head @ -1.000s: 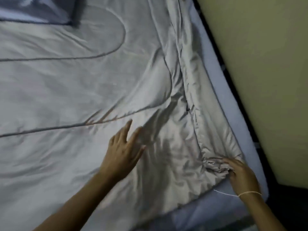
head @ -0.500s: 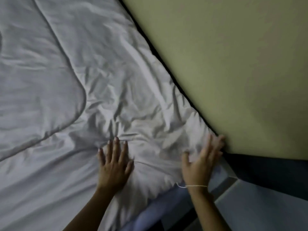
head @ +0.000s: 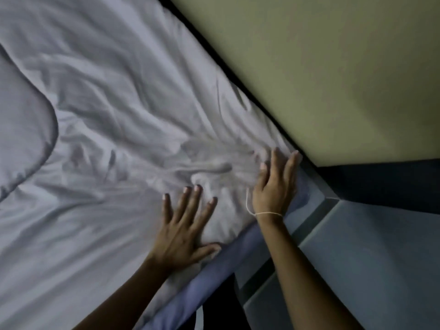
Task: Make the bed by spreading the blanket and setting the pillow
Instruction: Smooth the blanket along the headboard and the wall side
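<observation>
On my far left I see a rounded stitched seam (head: 51,129) curving through the blanket (head: 107,103), which covers nearly the whole bed. The blanket is pale grey and heavily creased, and its long edge runs diagonally from the top centre down to the lower right, following the wall. The creases fan out toward the near corner, where the cloth is bunched.

My left hand (head: 183,232) lies flat on the blanket near that corner, fingers spread and pointing up the bed, thumb out along the blanket's edge. It pins the cloth down without pinching anything.

Just below it a strip of blue sheet (head: 214,277) shows over the mattress side, uncovered by the blanket.

My right hand (head: 276,184) is close beside the left, also open, fingers straight and held loosely together, pressing the blanket's corner right at the bed's edge. A thin white thread (head: 266,213) circles its wrist.

Further right, the yellowish wall (head: 333,67) stands tight against the bed, with only a dark gap (head: 226,55) between them, so the blanket has no room to hang on that side. Below the wall lies a dark band, then grey floor (head: 369,258).
</observation>
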Demonstrator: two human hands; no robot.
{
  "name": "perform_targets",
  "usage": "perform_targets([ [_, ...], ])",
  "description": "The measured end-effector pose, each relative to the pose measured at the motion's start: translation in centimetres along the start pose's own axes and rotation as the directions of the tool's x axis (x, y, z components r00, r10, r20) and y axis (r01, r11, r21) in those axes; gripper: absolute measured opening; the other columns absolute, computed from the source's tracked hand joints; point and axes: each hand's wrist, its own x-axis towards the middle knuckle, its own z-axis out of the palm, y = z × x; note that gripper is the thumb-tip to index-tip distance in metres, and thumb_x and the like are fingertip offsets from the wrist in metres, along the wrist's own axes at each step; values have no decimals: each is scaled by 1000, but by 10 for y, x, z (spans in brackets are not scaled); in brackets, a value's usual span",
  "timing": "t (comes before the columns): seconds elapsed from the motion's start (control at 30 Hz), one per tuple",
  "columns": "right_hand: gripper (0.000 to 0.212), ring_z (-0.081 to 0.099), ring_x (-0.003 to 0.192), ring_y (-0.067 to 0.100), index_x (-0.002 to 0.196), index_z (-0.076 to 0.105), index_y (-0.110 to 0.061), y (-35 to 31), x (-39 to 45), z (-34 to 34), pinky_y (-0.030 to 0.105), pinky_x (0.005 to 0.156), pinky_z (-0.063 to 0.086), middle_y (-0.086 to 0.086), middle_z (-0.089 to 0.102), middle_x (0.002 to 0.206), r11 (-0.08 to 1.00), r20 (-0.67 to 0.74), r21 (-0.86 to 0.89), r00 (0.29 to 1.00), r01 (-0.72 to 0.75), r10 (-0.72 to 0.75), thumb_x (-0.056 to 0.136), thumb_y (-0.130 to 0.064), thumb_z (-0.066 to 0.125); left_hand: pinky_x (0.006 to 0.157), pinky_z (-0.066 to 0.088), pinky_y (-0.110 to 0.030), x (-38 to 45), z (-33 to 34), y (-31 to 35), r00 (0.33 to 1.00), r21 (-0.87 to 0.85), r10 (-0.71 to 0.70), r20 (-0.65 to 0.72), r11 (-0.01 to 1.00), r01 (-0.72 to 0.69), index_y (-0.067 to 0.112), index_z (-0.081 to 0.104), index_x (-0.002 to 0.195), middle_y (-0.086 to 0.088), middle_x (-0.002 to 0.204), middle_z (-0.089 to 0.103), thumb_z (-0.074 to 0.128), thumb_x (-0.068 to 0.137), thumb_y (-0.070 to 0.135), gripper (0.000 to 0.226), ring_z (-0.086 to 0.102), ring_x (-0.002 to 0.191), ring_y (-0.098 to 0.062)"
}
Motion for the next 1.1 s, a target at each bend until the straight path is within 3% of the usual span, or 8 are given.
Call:
perform_targets([
  [0.13, 35, 51, 119, 36, 128, 59, -20, 18, 15, -3, 39, 92, 42, 19, 46, 142, 1000, 0, 5, 1000, 8, -8, 95, -25, 49, 109, 10, -68, 2, 9, 8, 1000, 77, 10, 23, 997, -12, 25, 25, 149, -10, 157, 20, 31, 89, 67, 74, 13, 144, -38],
  [0.3, 33, 57, 87, 36, 104, 73, -10, 20, 24, -17, 38, 76, 49, 16, 62, 94, 990, -55, 134, 998, 50, -43, 80, 4, 55, 111, 17, -64, -1, 18, 5, 991, 72, 120, -52, 991, -116, 26, 31, 147, -3, 154, 29, 31, 100, 41, 50, 23, 143, -32],
  [0.5, 30, 58, 101, 28, 111, 70, -10, 59, 9, -49, 35, 88, 52, 13, 57, 105, 984, 83, 153, 993, -92, 80, 89, 4, 56, 111, 26, -55, -6, 21, 40, 949, -68, 268, -167, 957, -282, 16, 50, 137, 0, 144, 47, 35, 102, 32, 41, 39, 136, -24],
  [0.63, 27, 57, 105, 25, 114, 68, -12, 82, -3, -59, 30, 92, 50, 11, 57, 111, 978, 102, 158, 988, -134, 119, 92, -3, 55, 112, 24, -53, -5, 30, 61, 960, -43, 265, -86, 962, -269, 16, 51, 136, -2, 143, 48, 31, 104, 34, 42, 41, 135, -24],
  [0.7, 31, 54, 109, 26, 117, 67, -12, 78, -2, -56, 38, 93, 51, 11, 58, 116, 984, 58, 113, 990, -134, 128, 91, -1, 52, 113, 23, -54, -2, 29, 58, 950, -2, 311, -21, 950, -311, 17, 46, 140, -4, 146, 44, 28, 103, 38, 46, 36, 138, -24],
  [0.83, 34, 52, 118, 28, 120, 65, -13, 42, -13, -38, 41, 98, 43, 10, 59, 129, 992, -96, 28, 988, 123, -120, 87, -10, 56, 113, 21, -54, 3, 7, 42, 894, -113, 446, -39, 887, -447, 13, 37, 144, -11, 152, 32, 27, 102, 37, 50, 27, 142, -26],
  [0.97, 46, 35, 139, 31, 137, 50, -26, -4, -26, -12, 55, 113, 23, 10, 40, 149, 894, 170, 50, 878, 446, -447, 95, -46, 45, 115, 12, -52, 30, -19, -16, 964, -196, 72, -256, 973, -125, 8, 33, 144, -20, 149, 33, 21, 104, 32, 48, 25, 141, -32],
  [1.1, 64, 12, 148, 22, 150, 20, -36, 41, -9, -3, 52, 118, 8, 1, 16, 160, 936, 290, -90, 908, 340, -302, 93, -64, 29, 114, 1, -55, 56, -34, -87, 882, -154, -407, -239, 912, 380, 14, 19, 150, -22, 157, 10, 16, 99, 52, 64, 7, 144, -40],
])
